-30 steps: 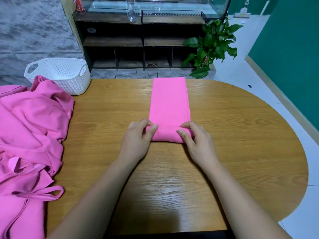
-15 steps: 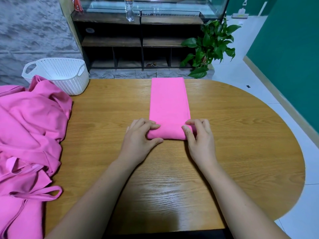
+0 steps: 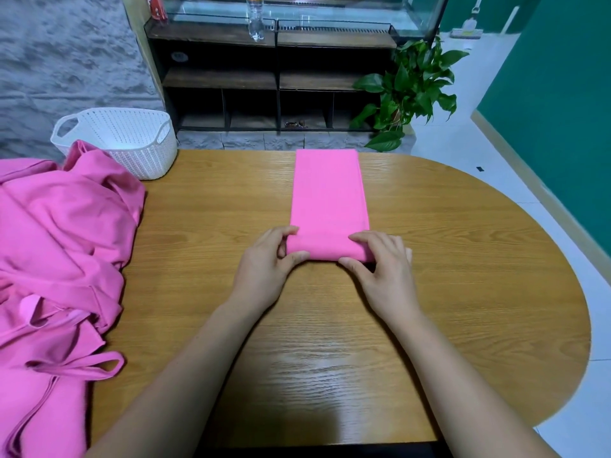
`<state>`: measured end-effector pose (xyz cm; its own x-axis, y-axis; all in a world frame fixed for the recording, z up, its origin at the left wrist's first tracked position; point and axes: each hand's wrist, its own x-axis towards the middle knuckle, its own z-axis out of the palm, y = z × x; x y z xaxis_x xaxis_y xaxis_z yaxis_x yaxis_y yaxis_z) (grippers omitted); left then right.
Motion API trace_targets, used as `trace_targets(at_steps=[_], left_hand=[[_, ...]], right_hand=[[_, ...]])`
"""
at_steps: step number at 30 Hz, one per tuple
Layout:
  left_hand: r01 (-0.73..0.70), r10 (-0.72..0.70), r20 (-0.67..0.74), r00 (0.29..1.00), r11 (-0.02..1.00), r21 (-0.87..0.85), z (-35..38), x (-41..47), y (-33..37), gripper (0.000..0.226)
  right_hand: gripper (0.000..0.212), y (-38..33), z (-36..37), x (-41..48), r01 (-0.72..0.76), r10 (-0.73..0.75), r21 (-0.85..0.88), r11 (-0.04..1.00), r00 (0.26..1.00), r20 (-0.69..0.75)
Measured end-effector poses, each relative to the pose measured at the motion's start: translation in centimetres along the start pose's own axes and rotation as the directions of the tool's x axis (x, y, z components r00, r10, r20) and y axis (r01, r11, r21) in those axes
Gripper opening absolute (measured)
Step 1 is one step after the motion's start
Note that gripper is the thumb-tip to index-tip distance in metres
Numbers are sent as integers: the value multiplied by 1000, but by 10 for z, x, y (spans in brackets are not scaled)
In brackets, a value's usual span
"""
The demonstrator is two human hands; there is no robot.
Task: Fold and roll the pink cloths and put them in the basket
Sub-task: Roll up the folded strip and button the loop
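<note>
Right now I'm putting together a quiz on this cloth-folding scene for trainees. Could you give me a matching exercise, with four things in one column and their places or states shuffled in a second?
Things:
1. basket
2. pink strip
3. pink heap
4. plant

Places or states:
A. beyond the table, beside the dark shelf
B. mid-table, near end rolled and gripped by the left hand and right hand
C. far left corner of the table
D. heaped on the table's left side

Pairs: 1-C, 2-B, 3-D, 4-A
</note>
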<state>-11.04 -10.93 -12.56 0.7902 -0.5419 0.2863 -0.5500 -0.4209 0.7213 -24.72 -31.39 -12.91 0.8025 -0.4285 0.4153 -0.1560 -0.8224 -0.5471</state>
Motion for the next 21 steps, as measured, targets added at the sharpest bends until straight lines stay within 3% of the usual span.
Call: trace_targets(at_steps=[5, 8, 13, 18, 21], left_hand=[[90, -94, -50, 994, 993, -82, -3, -2, 3, 27], [109, -114, -72, 991, 991, -79, -1, -3, 5, 27], [23, -28, -72, 997, 998, -66, -3, -3, 4, 23], [-89, 92, 65, 994, 995, -38, -8, -5, 0, 54], [-50, 55, 62, 997, 995, -81, -8, -4, 2, 53]], right_hand=[[36, -5, -3, -1, -25, 21, 126, 992, 999, 38], [41, -6, -5, -1, -74, 62, 184, 980, 996, 66], [43, -7, -3, 0, -124, 114, 199, 972, 992, 60], [39, -4, 1, 1, -106, 100, 175, 979, 994, 45], [38, -3, 1, 1, -112, 108, 179, 978, 994, 34]])
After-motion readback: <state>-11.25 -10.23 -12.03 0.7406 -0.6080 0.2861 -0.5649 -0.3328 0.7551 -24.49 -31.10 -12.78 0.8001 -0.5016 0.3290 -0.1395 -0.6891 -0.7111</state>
